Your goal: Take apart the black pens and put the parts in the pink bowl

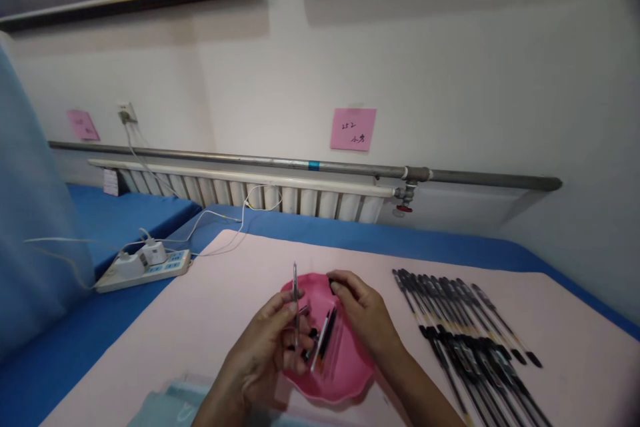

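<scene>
My left hand (267, 343) is closed on a thin pen refill (295, 293) and holds it upright over a pink tray (345, 373). My right hand (363, 313) reaches over the tray's far rim, its fingertips pinched on a small dark pen part (333, 283). In the tray lie pen parts (323, 340): a clear barrel, a refill and small black pieces. Both hands are above the pale pink mat (210, 307).
A row of several black pens (465, 330) lies on the mat to the right. At the left, a white power strip (145, 267) with chargers and cables sits on the blue cloth (50, 360). A radiator (250, 190) runs along the wall. Something pale teal (160, 407) lies at the near edge.
</scene>
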`<state>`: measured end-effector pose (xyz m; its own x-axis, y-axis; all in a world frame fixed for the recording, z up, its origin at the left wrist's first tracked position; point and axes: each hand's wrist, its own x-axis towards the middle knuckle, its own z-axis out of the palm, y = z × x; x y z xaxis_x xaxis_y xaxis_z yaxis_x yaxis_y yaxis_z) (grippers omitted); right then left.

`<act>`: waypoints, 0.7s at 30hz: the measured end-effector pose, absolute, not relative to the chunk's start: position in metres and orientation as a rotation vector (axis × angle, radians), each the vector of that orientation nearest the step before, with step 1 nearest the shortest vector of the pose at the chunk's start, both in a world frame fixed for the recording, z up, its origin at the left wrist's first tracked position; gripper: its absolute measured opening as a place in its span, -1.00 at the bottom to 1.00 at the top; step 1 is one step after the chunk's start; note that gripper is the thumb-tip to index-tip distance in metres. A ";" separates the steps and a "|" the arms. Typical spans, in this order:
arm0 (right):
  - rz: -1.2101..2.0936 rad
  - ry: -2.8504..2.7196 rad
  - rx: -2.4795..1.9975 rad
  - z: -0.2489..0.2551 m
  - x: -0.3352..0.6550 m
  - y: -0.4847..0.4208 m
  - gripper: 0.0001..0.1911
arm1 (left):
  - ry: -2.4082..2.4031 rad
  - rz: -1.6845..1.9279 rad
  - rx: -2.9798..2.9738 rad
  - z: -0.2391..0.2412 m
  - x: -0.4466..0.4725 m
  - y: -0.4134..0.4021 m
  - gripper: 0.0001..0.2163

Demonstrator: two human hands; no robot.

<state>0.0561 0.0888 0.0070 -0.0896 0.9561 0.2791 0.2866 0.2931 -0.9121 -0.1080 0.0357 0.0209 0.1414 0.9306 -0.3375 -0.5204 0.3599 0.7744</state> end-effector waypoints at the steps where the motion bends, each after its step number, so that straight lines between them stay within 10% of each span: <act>1: 0.903 -1.509 -1.160 0.008 0.056 0.089 -0.77 | 0.906 1.107 0.564 0.019 -0.105 0.035 -0.65; 21: 1.256 -0.997 -0.894 0.022 0.052 0.083 -0.80 | 0.881 0.885 0.662 0.010 -0.089 0.024 -0.59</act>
